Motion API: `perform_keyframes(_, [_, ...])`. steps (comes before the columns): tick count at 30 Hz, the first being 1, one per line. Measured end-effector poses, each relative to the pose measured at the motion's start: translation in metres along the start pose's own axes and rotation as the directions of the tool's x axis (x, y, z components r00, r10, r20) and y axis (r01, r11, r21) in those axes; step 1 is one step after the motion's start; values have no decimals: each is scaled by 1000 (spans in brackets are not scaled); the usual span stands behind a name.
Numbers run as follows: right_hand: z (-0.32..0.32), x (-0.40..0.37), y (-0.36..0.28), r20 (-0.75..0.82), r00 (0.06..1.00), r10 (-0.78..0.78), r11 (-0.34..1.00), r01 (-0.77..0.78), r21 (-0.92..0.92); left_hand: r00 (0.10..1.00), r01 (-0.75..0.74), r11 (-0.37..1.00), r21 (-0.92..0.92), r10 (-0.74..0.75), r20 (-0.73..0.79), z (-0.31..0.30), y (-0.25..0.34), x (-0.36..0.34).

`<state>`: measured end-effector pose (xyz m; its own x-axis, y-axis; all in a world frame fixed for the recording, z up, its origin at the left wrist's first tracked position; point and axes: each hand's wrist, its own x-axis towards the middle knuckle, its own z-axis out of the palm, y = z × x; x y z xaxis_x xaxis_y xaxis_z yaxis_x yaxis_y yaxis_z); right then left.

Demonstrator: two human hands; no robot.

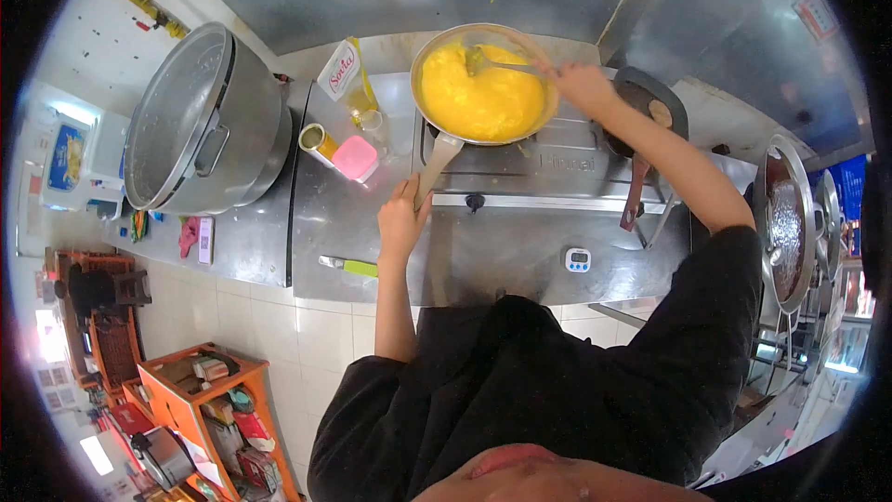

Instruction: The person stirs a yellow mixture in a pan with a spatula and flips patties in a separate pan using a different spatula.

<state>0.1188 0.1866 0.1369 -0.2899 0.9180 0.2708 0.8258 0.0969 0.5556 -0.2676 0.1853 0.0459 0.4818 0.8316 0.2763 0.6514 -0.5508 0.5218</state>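
Note:
My left hand (402, 221) is closed around the pale handle (439, 164) of a frying pan (548, 112) on the stove. Soft yellow scrambled egg (497, 102), partly runny, covers most of the pan's inside. Reaching across from the right, my right hand (581, 85) grips a slim metal utensil (511, 66), whose head dips into the egg at the far left part of the pan; the head is partly covered by egg. Right of the pan, a small dark pan (674, 102) with a brown handle (636, 188) sits behind my right forearm, which hides part of it.
Left of the stove stand a Sovia pouch (344, 72), an open can (317, 140), a clear cup (373, 127) and a pink-lidded container (355, 159). A green-handled tool (351, 267) and a timer (577, 260) lie near the front edge. A large pot (253, 153) stands far left.

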Motion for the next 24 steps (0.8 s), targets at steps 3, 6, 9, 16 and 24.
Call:
perform_keyframes(3, [-52, -1, 49, 241, 970, 11, 937, -95, 337, 999, 36, 999, -5, -35, 21, -3, 2, 2])
perform_keyframes(6, [-105, -11, 85, 414, 910, -31, 855, -191, 482, 999, 44, 999, -23, -43, 21, -5, 5, 3])
perform_keyframes(9, [-110, -29, 99, 505, 840, -198, 647, -275, 711, 999, 33, 999, -23, -33, 9, -4, 3, 3])
perform_keyframes(16, [-52, -45, 13, 341, 902, -266, 412, -214, 886, 999, 16, 1000, 9, -16, 47, -4, -1, 7])
perform_keyframes(24, [-43, 16, -130, 446, 834, 325, 163, -514, 842, 997, -37, 999, -24, 39, 73, -3, -4, 7])
